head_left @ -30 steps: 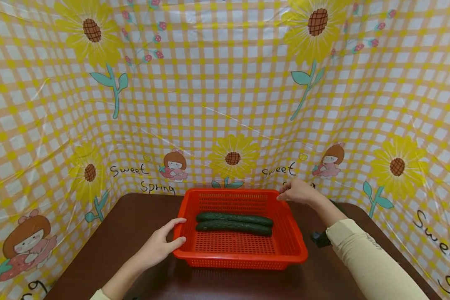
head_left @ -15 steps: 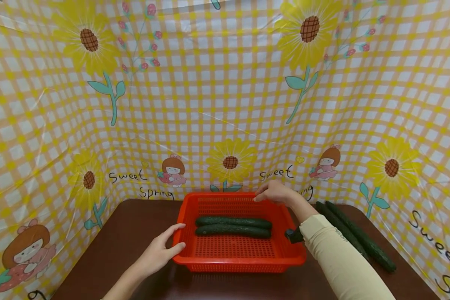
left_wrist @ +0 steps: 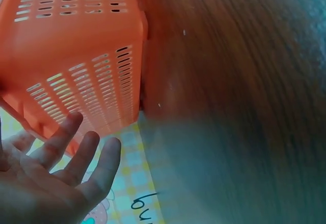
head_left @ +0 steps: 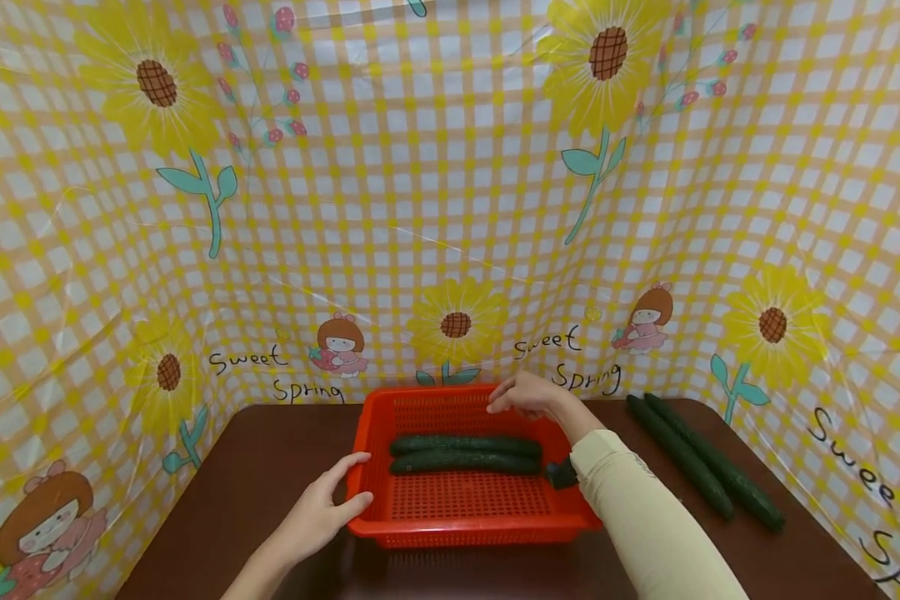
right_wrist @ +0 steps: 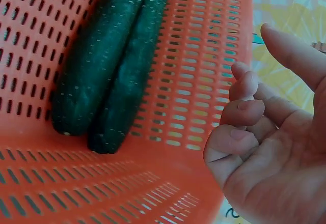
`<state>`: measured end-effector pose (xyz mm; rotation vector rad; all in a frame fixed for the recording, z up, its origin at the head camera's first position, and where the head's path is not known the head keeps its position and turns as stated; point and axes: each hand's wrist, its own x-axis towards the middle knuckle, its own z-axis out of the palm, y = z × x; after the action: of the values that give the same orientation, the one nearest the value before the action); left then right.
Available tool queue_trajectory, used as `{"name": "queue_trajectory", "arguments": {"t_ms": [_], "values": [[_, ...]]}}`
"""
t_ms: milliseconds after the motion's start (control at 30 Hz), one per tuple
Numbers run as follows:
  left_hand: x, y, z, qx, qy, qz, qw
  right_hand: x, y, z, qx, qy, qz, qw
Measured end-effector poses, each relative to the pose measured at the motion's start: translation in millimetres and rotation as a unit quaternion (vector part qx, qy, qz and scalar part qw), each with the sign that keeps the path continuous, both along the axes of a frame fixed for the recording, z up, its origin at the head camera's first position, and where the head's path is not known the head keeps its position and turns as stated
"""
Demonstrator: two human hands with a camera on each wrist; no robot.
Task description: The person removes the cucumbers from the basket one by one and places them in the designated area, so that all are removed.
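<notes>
Two dark green cucumbers point(head_left: 465, 462) lie side by side across the red plastic basket point(head_left: 472, 527) in the head view. At the basket's left rim is my left hand point(head_left: 311, 510), thumb and fingers spread against or very near it. The left wrist view shows these fingers point(left_wrist: 104, 168) apart, outside the slotted wall. My right hand point(head_left: 531, 395) hovers by the far rim, right of centre. In the right wrist view its fingers point(right_wrist: 239, 113) are loosely bent and hold nothing, apart from the cucumbers. Whether it touches the rim I cannot tell.
Two more cucumbers point(head_left: 678, 454) lie slanted on the brown table point(head_left: 292, 433), right of the basket. A checked sunflower cloth point(head_left: 450, 208) hangs behind the table and along both sides. A dark device point(head_left: 561, 475) sits at the right wrist.
My right hand has moved left, from the basket's far right corner along the far rim. The cucumbers on the right, mostly hidden by the arm before, now show. My left hand stays put.
</notes>
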<state>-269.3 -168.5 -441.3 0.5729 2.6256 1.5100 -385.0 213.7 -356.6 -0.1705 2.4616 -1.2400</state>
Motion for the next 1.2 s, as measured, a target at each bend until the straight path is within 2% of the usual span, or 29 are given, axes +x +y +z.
{"name": "queue_trajectory", "arguments": {"t_ms": [167, 300, 533, 767, 933, 1067, 1200], "values": [[-3.1, -0.4, 5.2, -0.013, 0.012, 0.009, 0.9998, -7.0, -2.6, -4.2, -0.004, -0.009, -0.006, 0.9999], [-3.3, -1.1, 4.9, -0.019, 0.012, 0.014, 0.9996, -11.1, -1.9, -16.3, 0.000, -0.012, -0.008, 0.9999], [-0.3, -0.4, 2.5, -0.030, 0.006, 0.013, 0.9994, -12.2, 1.1, -34.8, 0.016, -0.016, 0.024, 0.9995], [-0.1, 2.7, 5.2, -0.021, 0.017, -0.003, 0.9996, -11.3, 0.6, -41.3, 0.033, -0.011, 0.045, 0.9984], [0.6, 2.4, 5.8, -0.030, 0.010, 0.004, 0.9995, -9.4, -2.5, -48.2, 0.041, -0.007, 0.039, 0.9984], [-0.5, 2.3, 6.6, -0.026, 0.015, -0.001, 0.9996, -9.6, -2.4, -50.3, 0.070, 0.005, 0.043, 0.9966], [-0.7, 2.2, 8.1, -0.028, 0.014, 0.000, 0.9995, -11.7, -2.7, -49.5, 0.099, 0.009, 0.066, 0.9929]]}}
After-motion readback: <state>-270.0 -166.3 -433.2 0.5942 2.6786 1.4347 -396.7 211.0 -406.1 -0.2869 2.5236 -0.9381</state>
